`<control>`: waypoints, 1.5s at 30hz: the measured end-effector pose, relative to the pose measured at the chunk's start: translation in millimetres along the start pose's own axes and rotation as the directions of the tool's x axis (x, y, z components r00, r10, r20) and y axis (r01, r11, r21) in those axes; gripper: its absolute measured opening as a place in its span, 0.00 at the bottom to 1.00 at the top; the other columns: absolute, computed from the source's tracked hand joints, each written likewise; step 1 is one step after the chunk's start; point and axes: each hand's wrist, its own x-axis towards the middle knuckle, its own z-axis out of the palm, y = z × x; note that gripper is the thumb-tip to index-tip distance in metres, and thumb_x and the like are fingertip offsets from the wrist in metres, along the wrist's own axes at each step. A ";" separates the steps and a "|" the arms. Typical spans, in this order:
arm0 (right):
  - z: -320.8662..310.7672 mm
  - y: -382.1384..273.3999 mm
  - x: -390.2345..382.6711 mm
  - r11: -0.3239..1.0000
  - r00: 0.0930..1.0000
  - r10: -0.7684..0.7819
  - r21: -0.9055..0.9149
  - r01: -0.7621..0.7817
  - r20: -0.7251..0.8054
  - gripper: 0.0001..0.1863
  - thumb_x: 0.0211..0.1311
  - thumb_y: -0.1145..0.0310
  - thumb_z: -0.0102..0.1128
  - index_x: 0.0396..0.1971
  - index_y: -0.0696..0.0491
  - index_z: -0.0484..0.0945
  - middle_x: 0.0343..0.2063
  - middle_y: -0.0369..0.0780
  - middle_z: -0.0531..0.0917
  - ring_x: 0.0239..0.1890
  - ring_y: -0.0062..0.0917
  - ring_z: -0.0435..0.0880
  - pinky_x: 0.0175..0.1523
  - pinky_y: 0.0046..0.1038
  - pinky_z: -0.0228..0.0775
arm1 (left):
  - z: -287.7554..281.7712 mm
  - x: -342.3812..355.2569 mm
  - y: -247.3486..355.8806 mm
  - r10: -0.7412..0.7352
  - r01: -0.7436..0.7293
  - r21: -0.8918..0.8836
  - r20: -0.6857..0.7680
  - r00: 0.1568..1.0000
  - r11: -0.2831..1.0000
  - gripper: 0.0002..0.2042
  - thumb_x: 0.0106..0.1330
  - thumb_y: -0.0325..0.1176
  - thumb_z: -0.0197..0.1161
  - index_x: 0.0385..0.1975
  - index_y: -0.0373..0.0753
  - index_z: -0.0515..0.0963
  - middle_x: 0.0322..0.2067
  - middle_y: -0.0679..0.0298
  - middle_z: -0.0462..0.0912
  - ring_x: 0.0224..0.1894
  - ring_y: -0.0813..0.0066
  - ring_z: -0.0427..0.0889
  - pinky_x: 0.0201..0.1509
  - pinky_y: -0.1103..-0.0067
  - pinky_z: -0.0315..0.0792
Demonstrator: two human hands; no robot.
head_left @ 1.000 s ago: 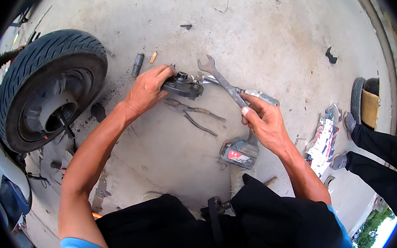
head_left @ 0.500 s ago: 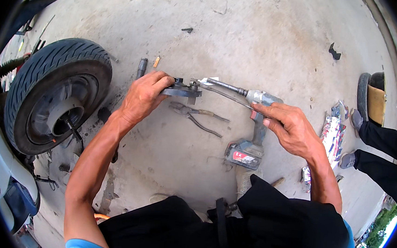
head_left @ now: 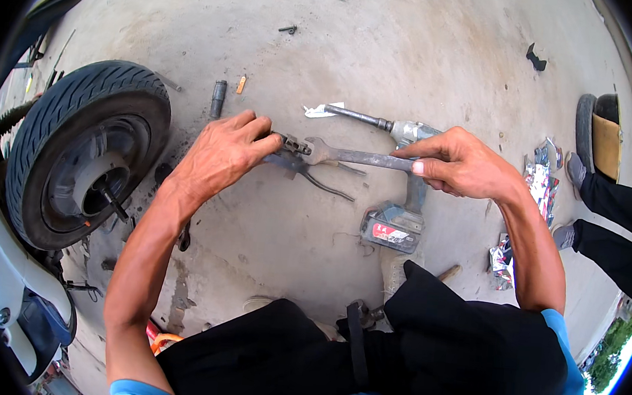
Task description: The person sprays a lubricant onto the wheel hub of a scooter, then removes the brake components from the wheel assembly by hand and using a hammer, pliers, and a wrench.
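A dark metal part (head_left: 288, 145) is gripped between the thumb and fingers of my left hand (head_left: 216, 149); those fingers hide much of it. My right hand (head_left: 471, 165) pinches the handle of a grey open-end wrench (head_left: 367, 158). The wrench's jaw meets the part's right end, in front of my left fingertips. Below them, pliers (head_left: 329, 190) lie on the concrete, partly covered by the part. A cordless impact wrench (head_left: 395, 230) with a long socket shaft rests under my right hand and the wrench handle.
A scooter wheel with a black tyre (head_left: 85, 153) stands at the left, beside white bodywork (head_left: 11, 248). A dark socket (head_left: 218, 99) and a small orange piece (head_left: 241, 85) lie ahead of my left hand. At right are shiny wrappers (head_left: 542, 178) and another person's legs (head_left: 612, 202).
The wrench has turned so its flat side faces up, its jaw now against the part. The part has tilted in my left hand, and my right hand has shifted slightly.
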 end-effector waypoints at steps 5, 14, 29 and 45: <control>5.2 8.5 9.7 0.998 0.998 -0.059 -0.013 0.059 0.036 0.19 0.71 0.68 0.62 0.58 0.61 0.82 0.18 0.33 0.72 0.21 0.16 0.70 0.26 0.26 0.61 | 1.0 2.8 -2.4 0.024 -0.032 -0.123 -0.071 0.997 0.992 0.19 0.50 0.19 0.71 0.42 0.40 0.78 0.41 0.62 0.78 0.45 0.60 0.79 0.47 0.67 0.77; 34.8 8.3 0.9 0.991 0.997 0.029 0.130 -0.020 -0.069 0.18 0.72 0.68 0.57 0.55 0.60 0.84 0.19 0.32 0.74 0.23 0.18 0.70 0.31 0.27 0.65 | 12.6 -6.8 -5.8 -0.028 0.008 -0.198 -0.102 0.994 0.980 0.19 0.49 0.16 0.68 0.42 0.37 0.76 0.40 0.59 0.76 0.45 0.57 0.78 0.48 0.66 0.75; 75.1 26.4 -28.7 0.983 0.912 -0.112 0.088 0.159 -0.395 0.16 0.70 0.68 0.62 0.51 0.61 0.84 0.20 0.42 0.80 0.21 0.22 0.73 0.29 0.28 0.66 | -7.8 -8.9 -6.2 0.086 -0.107 -0.057 -0.289 0.953 0.993 0.14 0.51 0.18 0.65 0.38 0.37 0.77 0.39 0.61 0.76 0.44 0.60 0.76 0.49 0.68 0.74; 70.6 13.7 -48.0 0.904 0.789 -0.427 -0.220 0.367 -0.442 0.13 0.70 0.71 0.63 0.50 0.60 0.85 0.24 0.44 0.83 0.25 0.28 0.83 0.31 0.29 0.72 | -61.4 -10.8 18.7 0.199 -0.170 0.125 -0.288 0.937 0.978 0.18 0.45 0.21 0.68 0.39 0.34 0.77 0.41 0.58 0.79 0.44 0.58 0.80 0.45 0.66 0.78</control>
